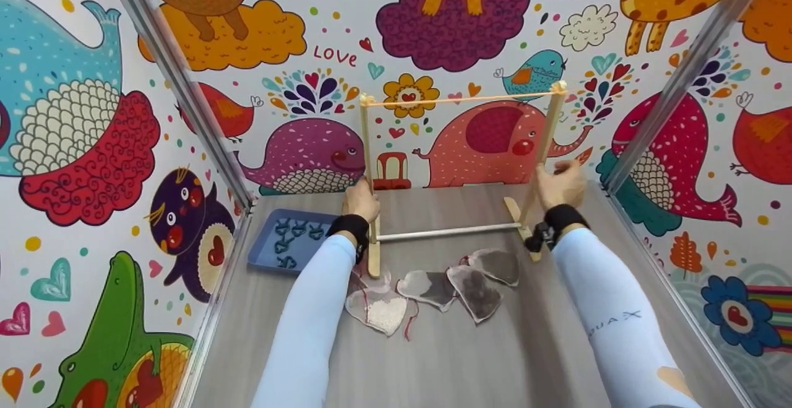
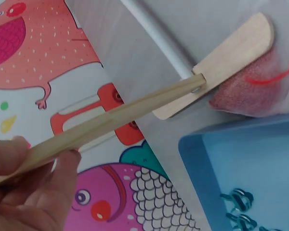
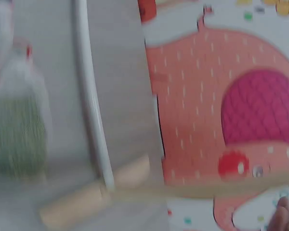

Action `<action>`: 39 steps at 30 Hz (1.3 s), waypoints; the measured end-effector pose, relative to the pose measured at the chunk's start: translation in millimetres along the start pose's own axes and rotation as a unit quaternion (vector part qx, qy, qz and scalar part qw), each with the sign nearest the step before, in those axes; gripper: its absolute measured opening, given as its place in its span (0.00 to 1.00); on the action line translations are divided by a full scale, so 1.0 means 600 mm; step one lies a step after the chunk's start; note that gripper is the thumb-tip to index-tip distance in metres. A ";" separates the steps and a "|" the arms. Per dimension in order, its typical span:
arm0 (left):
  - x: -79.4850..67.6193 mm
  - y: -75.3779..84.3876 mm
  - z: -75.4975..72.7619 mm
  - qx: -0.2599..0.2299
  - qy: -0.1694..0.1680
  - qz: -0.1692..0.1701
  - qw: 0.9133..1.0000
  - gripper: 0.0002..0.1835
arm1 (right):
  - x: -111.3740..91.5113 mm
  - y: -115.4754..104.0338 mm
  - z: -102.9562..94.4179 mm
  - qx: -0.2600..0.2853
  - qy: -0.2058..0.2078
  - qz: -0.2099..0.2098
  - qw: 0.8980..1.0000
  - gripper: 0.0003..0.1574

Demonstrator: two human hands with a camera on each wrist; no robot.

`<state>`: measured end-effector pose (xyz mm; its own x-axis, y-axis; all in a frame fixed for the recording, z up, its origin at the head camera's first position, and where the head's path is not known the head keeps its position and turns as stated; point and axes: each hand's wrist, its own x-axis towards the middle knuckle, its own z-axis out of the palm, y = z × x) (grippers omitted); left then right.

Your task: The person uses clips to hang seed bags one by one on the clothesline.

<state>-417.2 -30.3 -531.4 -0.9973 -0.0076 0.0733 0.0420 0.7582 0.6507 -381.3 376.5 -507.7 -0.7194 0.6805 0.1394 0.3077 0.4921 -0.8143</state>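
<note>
A light wooden rack stands on the table, an orange cord tied between its two posts and a white rod joining its feet. My left hand grips the left post, and the left wrist view shows its thumb and fingers pinching the wood. Beside the right post is my right hand, its fingers loosely bent. The right wrist view is blurred, with a fingertip apart from the right post. Whether the thumb touches that post is hidden.
Several sheer drawstring sachets lie before the rack: one with white grains, one with reddish filling, one with green filling. A blue tray with several teal clips sits left. Patterned walls enclose the table.
</note>
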 end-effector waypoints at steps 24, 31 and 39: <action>-0.028 -0.110 -0.030 0.013 0.009 0.016 1.000 0.19 | -0.026 0.063 0.028 -0.173 -0.303 -0.043 0.936 0.32; -0.049 -0.195 -0.047 0.086 -0.039 -0.045 0.995 0.26 | -0.034 0.083 0.028 -0.188 -0.329 -0.042 0.924 0.32; -0.077 -0.295 -0.038 0.158 -0.096 -0.099 0.978 0.38 | -0.035 0.108 0.037 -0.181 -0.359 -0.090 0.911 0.33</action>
<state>-377.0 -179.2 -632.7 -0.9784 -0.0753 -0.1925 -0.1434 0.9182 0.3692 -359.9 382.1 -575.6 -0.9603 0.1045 -0.2588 0.2368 0.7958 -0.5573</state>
